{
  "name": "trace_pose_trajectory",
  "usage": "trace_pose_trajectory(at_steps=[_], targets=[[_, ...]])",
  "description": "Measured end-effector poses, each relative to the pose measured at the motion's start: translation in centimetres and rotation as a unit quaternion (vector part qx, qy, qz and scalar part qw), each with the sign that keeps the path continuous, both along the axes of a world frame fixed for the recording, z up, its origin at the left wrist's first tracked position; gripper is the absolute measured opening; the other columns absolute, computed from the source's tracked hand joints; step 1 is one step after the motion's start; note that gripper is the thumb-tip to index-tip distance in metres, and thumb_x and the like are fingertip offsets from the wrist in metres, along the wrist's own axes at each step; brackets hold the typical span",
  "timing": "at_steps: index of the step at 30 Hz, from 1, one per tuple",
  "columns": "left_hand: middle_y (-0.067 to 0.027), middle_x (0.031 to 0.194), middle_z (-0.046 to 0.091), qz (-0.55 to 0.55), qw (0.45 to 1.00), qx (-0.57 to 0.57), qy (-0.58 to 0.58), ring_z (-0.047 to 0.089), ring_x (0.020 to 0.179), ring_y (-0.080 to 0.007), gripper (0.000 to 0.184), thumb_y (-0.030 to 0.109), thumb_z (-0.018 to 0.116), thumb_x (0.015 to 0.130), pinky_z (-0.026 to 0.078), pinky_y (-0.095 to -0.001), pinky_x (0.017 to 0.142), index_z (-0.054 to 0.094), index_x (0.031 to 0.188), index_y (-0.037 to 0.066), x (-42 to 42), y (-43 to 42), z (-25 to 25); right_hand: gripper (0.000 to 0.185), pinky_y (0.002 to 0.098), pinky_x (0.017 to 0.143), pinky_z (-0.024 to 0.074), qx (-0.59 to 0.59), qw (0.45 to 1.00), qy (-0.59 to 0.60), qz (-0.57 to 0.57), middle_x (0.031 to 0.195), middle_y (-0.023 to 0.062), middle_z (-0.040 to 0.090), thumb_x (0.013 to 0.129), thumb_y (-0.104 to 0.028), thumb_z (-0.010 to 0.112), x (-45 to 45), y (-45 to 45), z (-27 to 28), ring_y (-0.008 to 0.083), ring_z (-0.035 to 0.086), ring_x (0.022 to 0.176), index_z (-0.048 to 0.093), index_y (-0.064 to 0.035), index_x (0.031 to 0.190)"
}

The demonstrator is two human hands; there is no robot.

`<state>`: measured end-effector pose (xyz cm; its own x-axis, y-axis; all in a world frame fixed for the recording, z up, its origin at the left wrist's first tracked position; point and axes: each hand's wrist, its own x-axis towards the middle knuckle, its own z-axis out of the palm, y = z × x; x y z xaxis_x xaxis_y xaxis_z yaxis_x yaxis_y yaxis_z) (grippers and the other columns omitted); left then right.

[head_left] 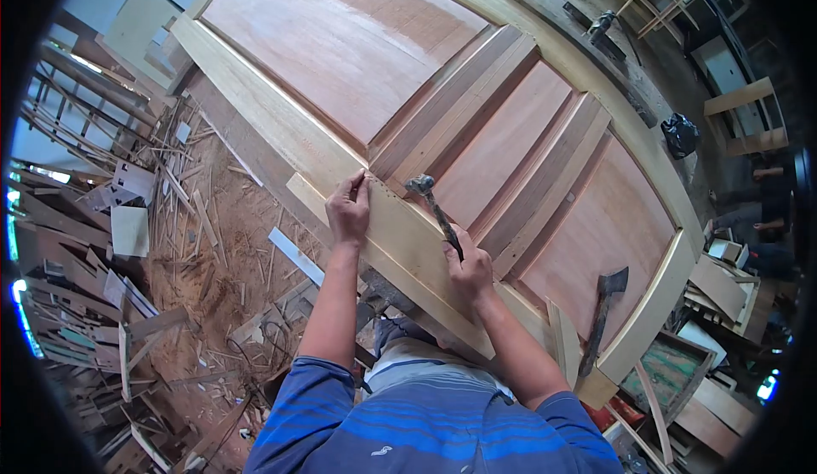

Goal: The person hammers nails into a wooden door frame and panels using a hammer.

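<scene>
A large panelled wooden door (pixel 281 121) lies flat in front of me, with pale frame edges and reddish panels. My left hand (pixel 348 210) rests on the near frame edge, fingertips pinched together near the joint with a brown crossbar (pixel 451 104). Whatever is in that pinch is too small to name. In my right hand (pixel 469 265) is a hammer (pixel 439 215), gripped by its dark handle. Its metal head hangs over the frame, to the right of my left fingers. Small dark marks dot the wood between the two.
A hatchet (pixel 601 316) lies across the door's right end. A clamp-like metal tool (pixel 601 27) sits beyond the far edge, near a black plastic bag (pixel 680 135). Wood scraps (pixel 204 219) and sawdust cover the floor at left. Another person's hand (pixel 770 172) shows at far right.
</scene>
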<state>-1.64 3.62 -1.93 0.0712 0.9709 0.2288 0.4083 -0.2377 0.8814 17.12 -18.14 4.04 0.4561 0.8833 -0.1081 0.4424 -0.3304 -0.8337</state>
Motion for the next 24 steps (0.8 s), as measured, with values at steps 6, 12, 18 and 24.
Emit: trace_pose_trajectory(at_steps=[6,12,18,24], targets=[[-0.0177,0.093,0.081,-0.003,0.998,0.035,0.048,0.078,0.077,-0.0227,0.021,0.013,0.084,0.1,0.061,-0.0367,0.072,0.086,0.12,0.005,0.4,-0.2,1.7,0.043,0.0495,0.074,0.0615,0.013,1.0,-0.007,0.008,0.091,0.0218,0.076,0.109,-0.027,0.069,0.0,0.0,0.0,0.042,0.08,0.083,0.063,-0.0124,0.149],[-0.017,0.094,0.081,-0.008,0.996,0.055,0.066,0.078,0.082,-0.027,0.02,0.011,0.084,0.098,0.062,-0.0395,0.077,0.086,0.117,0.006,0.6,-0.4,2.4,0.043,0.0482,0.073,0.0613,0.038,0.999,-0.01,0.017,0.09,0.0219,0.076,0.109,-0.024,0.07,-0.1,0.5,0.1,0.0394,0.08,0.08,0.064,-0.0108,0.149],[-0.0167,0.102,0.083,-0.047,0.987,0.109,0.11,0.079,0.087,-0.0279,0.022,0.007,0.084,0.096,0.062,-0.0405,0.083,0.085,0.118,0.005,0.6,-0.3,2.7,0.045,0.0523,0.082,0.065,0.084,0.994,-0.033,0.057,0.112,0.0226,0.081,0.109,-0.027,0.07,0.0,3.7,1.1,0.0437,0.08,0.099,0.063,-0.0159,0.151],[-0.0177,0.103,0.083,-0.006,0.997,0.043,0.063,0.081,0.088,-0.0286,0.021,0.008,0.084,0.097,0.063,-0.04,0.083,0.083,0.118,0.004,0.8,-0.6,2.6,0.043,0.0517,0.08,0.0652,0.091,0.99,-0.059,0.089,0.114,0.0205,0.081,0.108,-0.028,0.07,-0.4,6.4,3.1,0.0412,0.081,0.098,0.065,-0.016,0.15]])
